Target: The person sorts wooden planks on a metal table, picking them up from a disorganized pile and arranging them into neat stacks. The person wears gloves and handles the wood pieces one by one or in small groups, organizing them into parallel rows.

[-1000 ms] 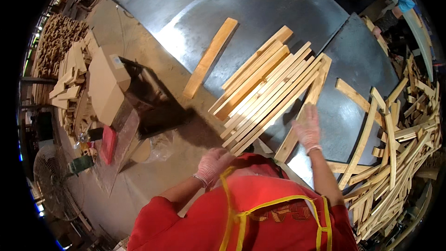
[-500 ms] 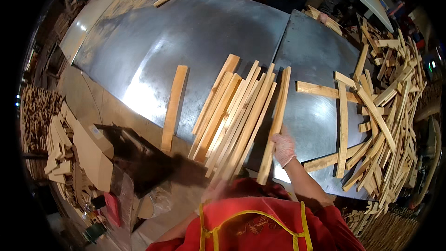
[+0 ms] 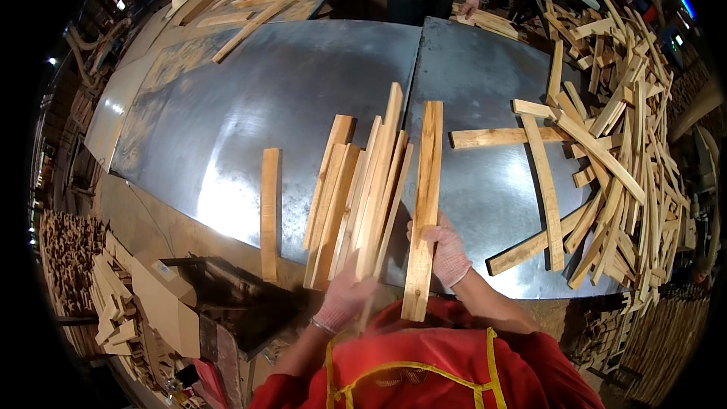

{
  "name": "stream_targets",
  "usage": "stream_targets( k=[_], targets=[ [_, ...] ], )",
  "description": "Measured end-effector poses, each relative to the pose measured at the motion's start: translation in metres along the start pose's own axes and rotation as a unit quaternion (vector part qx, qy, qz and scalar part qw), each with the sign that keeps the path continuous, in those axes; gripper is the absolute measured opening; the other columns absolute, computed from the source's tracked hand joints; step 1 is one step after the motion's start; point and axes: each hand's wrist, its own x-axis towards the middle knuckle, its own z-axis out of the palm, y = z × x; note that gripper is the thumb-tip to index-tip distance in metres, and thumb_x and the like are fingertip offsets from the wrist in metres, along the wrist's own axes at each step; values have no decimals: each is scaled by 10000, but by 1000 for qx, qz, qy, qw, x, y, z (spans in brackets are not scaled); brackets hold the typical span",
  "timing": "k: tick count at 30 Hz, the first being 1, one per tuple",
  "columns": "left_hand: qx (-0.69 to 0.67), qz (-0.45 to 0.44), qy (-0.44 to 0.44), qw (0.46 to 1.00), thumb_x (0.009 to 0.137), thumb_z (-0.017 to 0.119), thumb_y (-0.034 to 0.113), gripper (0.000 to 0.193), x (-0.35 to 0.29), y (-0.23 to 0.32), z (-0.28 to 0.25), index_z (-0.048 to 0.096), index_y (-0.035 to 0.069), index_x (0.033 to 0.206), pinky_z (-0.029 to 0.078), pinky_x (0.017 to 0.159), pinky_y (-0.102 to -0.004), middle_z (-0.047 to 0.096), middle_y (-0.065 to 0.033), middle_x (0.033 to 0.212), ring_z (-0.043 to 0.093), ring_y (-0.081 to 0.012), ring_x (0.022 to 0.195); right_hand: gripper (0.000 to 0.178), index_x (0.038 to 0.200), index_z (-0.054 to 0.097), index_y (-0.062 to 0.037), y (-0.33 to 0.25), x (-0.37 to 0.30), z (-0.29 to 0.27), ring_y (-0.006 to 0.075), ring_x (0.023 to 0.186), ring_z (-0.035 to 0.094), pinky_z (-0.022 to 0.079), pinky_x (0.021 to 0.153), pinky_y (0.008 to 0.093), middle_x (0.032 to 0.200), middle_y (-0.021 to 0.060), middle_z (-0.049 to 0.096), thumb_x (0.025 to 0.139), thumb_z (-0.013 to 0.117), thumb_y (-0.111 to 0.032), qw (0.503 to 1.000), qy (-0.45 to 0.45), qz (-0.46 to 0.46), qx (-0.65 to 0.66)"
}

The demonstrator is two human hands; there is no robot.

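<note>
My right hand (image 3: pixel 445 251), in a pale glove, is closed around the lower half of a wooden board (image 3: pixel 429 159), its broad face turned up. My left hand (image 3: pixel 344 297), gloved and slightly blurred, grips the near end of a light wooden strip (image 3: pixel 386 140). That strip lies over a bundle of wooden strips (image 3: pixel 333 204), side by side and pointing away from me. Its fingers partly hide the near ends. Farther left, a single wooden strip (image 3: pixel 269 216) lies apart, overhanging the table's near edge.
A metal-topped table (image 3: pixel 303 68) spans the middle. Jumbled strips form a large pile (image 3: pixel 628 159) on the right. Across the table stands another person, with one gloved hand (image 3: pixel 471 4) near some strips. A cardboard box (image 3: pixel 163 307) and wood offcuts (image 3: pixel 113 310) sit at lower left.
The view has shifted. The board in my right hand has turned to show its broad face. My left hand has come up onto the strips, and one strip now extends farther away than the others.
</note>
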Motion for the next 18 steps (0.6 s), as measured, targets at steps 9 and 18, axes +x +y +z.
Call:
stream_targets(
  k=[9, 18],
  targets=[
    [300, 89, 113, 943, 879, 746, 227, 426, -16, 14, -6, 679, 69, 1269, 590, 821, -437, 738, -164, 1055, 712, -369, 978, 665, 1402, 541, -25, -8, -4, -36, 282, 1004, 679, 596, 899, 391, 1145, 133, 676, 751, 657, 36, 998, -33, -23, 41],
    [529, 102, 141, 831, 787, 757, 240, 395, -15, -51, -30, 713, 179, 1175, 563, 756, -485, 704, -159, 1080, 689, -408, 948, 706, 1473, 536, -42, -44, -43, -140, 230, 1071, 684, 580, 939, 350, 1221, 78, 680, 791, 515, 137, 986, 93, -135, 22]
  ],
)
